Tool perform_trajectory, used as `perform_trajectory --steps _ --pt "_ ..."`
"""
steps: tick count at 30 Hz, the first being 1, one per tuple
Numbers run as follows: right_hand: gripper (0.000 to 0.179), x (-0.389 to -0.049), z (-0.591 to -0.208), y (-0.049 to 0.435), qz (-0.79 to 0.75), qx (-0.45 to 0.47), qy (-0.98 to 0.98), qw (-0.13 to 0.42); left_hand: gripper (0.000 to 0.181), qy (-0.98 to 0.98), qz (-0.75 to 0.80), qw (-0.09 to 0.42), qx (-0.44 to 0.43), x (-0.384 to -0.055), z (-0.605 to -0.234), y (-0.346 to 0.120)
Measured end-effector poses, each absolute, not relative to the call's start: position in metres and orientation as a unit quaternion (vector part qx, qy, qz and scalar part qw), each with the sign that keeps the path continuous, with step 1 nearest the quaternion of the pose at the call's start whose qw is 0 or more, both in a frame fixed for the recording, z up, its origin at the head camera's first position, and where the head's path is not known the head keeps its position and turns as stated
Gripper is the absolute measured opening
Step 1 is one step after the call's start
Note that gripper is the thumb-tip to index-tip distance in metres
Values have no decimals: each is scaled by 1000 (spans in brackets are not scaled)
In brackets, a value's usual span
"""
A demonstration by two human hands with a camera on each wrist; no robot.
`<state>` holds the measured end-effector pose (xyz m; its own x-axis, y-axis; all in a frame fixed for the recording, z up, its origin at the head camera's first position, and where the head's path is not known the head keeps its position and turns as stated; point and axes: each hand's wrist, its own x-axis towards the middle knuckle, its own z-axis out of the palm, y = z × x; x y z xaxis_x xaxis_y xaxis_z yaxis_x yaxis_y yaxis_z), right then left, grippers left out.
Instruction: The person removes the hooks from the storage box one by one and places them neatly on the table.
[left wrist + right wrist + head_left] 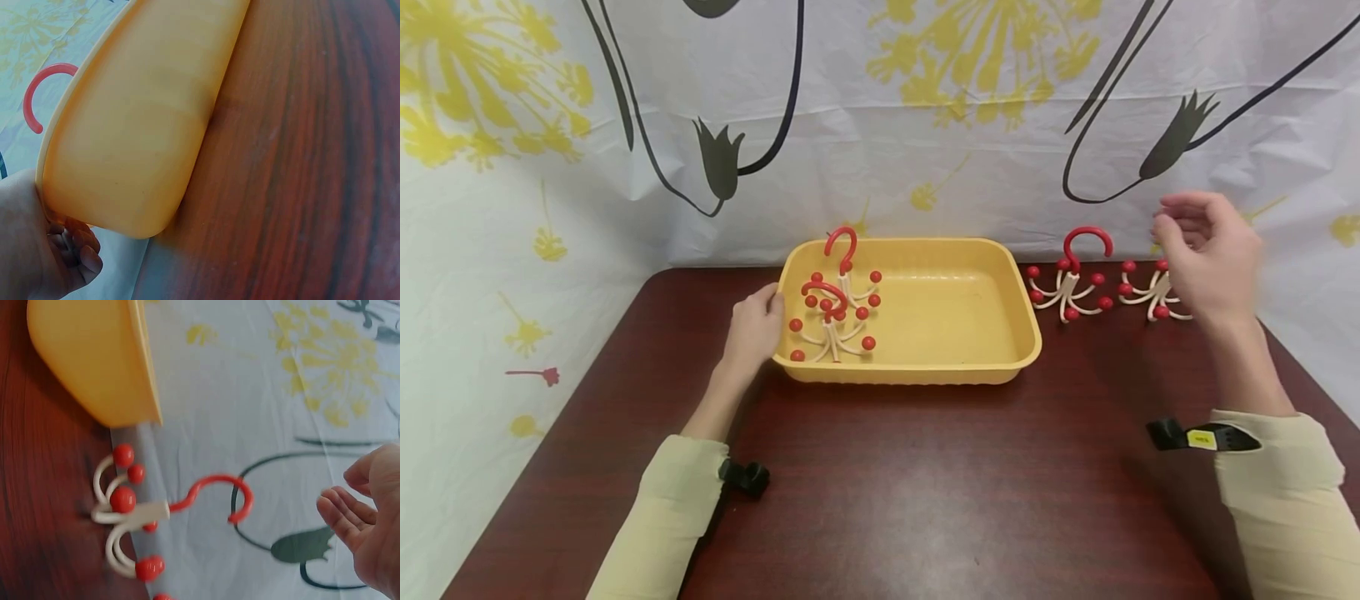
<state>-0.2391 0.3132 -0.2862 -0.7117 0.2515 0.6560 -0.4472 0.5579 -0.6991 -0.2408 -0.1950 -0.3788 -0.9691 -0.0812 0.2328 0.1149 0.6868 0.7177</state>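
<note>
My left hand [757, 323] grips the left rim of a yellow plastic tub [955, 367]; in the left wrist view its fingers curl at the tub's corner. Inside the tub's left end stand two hangers, one rear [844, 287] and one front [831, 335], each with a red hook and curved cream arms tipped with red balls. Right of the tub, a third such hanger [1070, 287] stands hook-up on the table. A fourth hanger [1157, 292] sits farther right, its hook hidden behind my right hand [1213, 254]. That hand is raised, fingers loosely bent, holding nothing.
The dark red-brown wooden table [887, 483] ends at a white cloth [925, 150] printed with yellow and grey flowers, right behind the tub. More cloth hangs at the left and right sides. Dark bands with small black devices are on both wrists.
</note>
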Motion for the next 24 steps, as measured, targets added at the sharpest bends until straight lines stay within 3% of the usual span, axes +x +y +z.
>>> perform_trajectory --steps 24 --pt "25 -232 -279 222 425 194 -837 285 42 -907 -404 118 5 -242 -379 -195"
